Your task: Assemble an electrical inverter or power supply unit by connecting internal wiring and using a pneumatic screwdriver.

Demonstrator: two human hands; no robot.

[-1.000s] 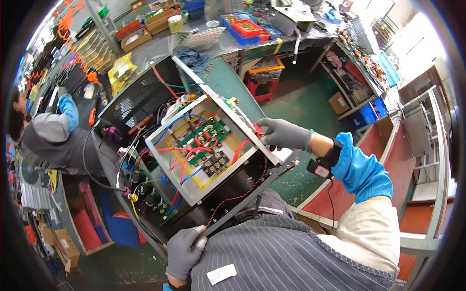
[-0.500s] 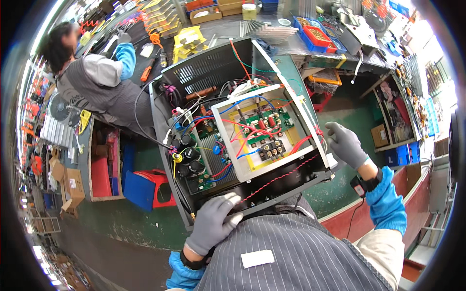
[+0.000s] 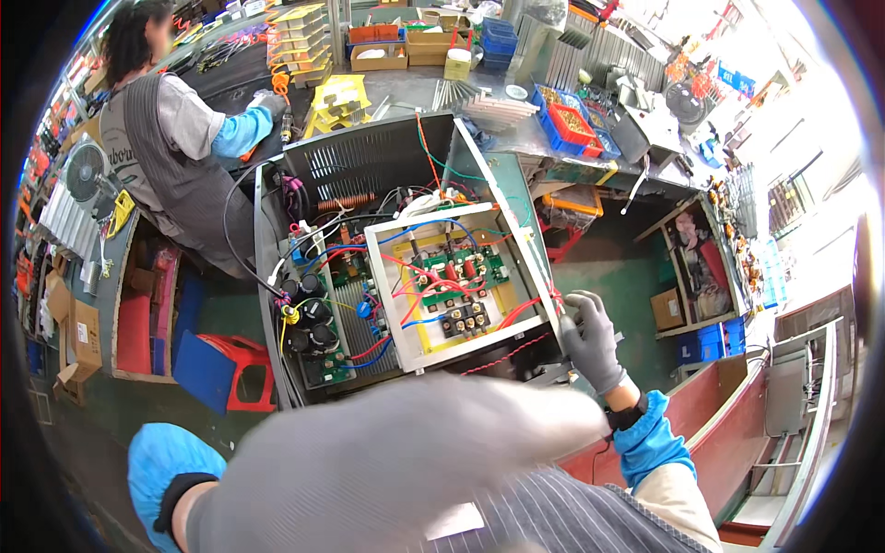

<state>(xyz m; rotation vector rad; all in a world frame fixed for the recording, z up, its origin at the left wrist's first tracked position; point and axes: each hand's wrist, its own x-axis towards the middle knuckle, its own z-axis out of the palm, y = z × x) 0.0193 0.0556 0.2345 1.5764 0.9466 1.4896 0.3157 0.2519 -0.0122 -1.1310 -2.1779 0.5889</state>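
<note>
The left hand has risen off the chassis edge and now looms blurred at 6 o'clock, fingers spread, blocking the near rim. The right hand at 3 o'clock grips the board panel's corner. A co-worker sits at 10 o'clock, bins at 1.

our left hand has left the cabinet's 6 o'clock edge and risen, blurred, toward the camera; the co-worker now sits at 10 o'clock.
</note>
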